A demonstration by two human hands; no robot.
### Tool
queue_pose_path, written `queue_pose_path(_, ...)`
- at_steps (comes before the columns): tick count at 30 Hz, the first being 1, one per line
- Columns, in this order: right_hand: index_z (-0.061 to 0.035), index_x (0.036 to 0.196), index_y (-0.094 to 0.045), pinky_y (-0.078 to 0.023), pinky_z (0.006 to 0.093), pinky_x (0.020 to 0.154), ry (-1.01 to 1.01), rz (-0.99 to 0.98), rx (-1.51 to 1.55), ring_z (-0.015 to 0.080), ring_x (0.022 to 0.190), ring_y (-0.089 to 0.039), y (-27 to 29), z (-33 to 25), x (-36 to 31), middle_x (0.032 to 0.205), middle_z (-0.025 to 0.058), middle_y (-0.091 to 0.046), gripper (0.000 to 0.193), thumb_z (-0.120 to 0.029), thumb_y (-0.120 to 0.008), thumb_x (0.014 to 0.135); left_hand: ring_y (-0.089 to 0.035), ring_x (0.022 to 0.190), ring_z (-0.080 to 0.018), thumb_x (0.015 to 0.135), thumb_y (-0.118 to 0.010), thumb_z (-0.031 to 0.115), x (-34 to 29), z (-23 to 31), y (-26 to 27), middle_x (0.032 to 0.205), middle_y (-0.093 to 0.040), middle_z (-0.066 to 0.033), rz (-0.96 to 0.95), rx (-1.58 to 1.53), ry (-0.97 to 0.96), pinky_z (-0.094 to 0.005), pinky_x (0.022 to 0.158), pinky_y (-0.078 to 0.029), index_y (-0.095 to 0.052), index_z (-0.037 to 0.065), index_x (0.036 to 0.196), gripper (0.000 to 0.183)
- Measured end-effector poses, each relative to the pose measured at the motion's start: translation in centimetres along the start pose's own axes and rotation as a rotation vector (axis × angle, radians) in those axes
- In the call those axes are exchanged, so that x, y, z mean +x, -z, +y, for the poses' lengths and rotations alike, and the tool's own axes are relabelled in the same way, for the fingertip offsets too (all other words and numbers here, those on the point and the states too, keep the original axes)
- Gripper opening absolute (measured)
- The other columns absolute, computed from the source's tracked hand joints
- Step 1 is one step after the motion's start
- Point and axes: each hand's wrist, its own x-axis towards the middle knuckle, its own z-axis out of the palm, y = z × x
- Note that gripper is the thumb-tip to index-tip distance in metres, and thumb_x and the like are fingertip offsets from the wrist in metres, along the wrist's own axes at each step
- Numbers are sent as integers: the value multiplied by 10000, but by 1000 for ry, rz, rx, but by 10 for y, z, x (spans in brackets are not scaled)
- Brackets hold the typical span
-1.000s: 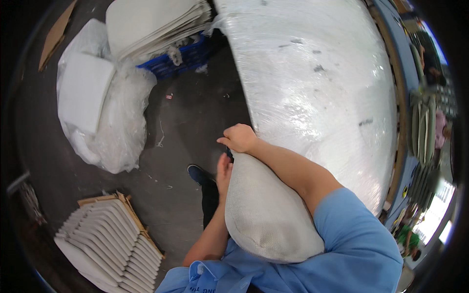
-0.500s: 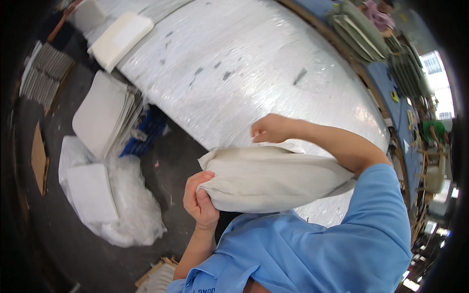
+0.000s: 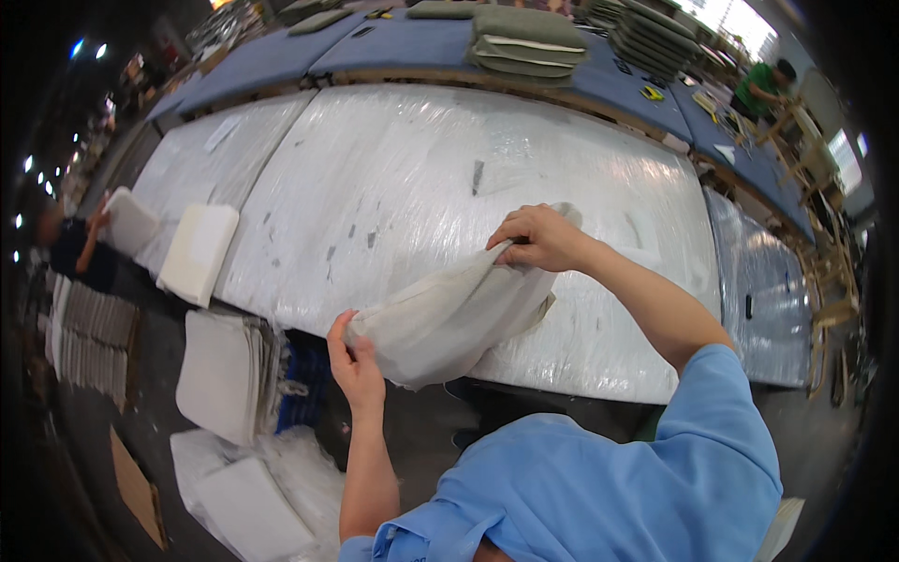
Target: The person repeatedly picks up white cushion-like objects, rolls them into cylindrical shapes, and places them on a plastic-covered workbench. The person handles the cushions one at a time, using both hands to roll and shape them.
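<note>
A light grey cushion cover (image 3: 440,323) hangs between my two hands at the near edge of the film-wrapped table (image 3: 375,159). My left hand (image 3: 357,365) grips its left end, thumb and fingers closed on the fabric. With fingers pinched, my right hand (image 3: 538,239) holds the cover's upper edge farther to the right. The cloth looks loose and bent, its far end folding up beyond my right hand. Whether padding is inside it, I cannot tell.
A cream foam pad (image 3: 199,253) lies on the table's left edge. Below it stand stacked pale pads (image 3: 220,375) and a blue crate (image 3: 302,384). Green cushions (image 3: 526,42) are piled on the far blue table (image 3: 403,47). Co-workers are at far left and far right.
My right hand was free above the cover and now pinches its edge. The cover has moved forward over the table and tilted, its right end raised. My view has turned.
</note>
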Motion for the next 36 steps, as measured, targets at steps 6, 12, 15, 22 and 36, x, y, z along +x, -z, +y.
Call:
queue_pose_path(6,-129,1041,-814,-518,391,820,100,156,80,249,938,-694,-19,2,0,1000,60,-769,249,-337,-776,911,-597,1152,-324,777,-890,196,12,16,21,1224,-616,-148,-271,285,-37,-403,1027,-468,-608,21,1320,637)
queue_pose_path(12,-68,1147,-767,-523,274,904,-248,1060,831,135,982,-659,-5,18,-41,1074,38,-736,237,-246,-727,997,-614,1127,-323,706,-938,201,-31,31,50,1203,-625,-157,-348,283,79,-402,1017,-477,-609,18,1282,688)
queue_pose_path(15,-125,1442,-566,-487,440,996,-605,1280,1007,190,1247,-542,-46,19,-94,1368,64,-604,509,-371,-689,1014,-634,1095,-310,674,-948,230,-55,71,42,1170,-631,-141,-417,425,4,-398,990,-502,-627,32,1292,724)
queue_pose_path(22,-151,1593,-295,-461,548,1089,-815,860,1507,304,1381,-491,-94,-65,-162,1529,88,-475,812,-517,-689,984,-641,995,-313,815,-852,492,-123,115,-10,1124,-593,-130,-736,380,-224,-416,860,-538,-681,77,1315,672)
queue_pose_path(36,5,1503,-445,-556,499,1016,-991,680,1360,351,1214,-644,-96,3,-249,1367,192,-625,717,-113,-761,871,-620,938,-93,1007,-706,189,-195,39,-3,1151,-694,-53,-1021,-188,651,-261,892,-528,-615,74,1446,462)
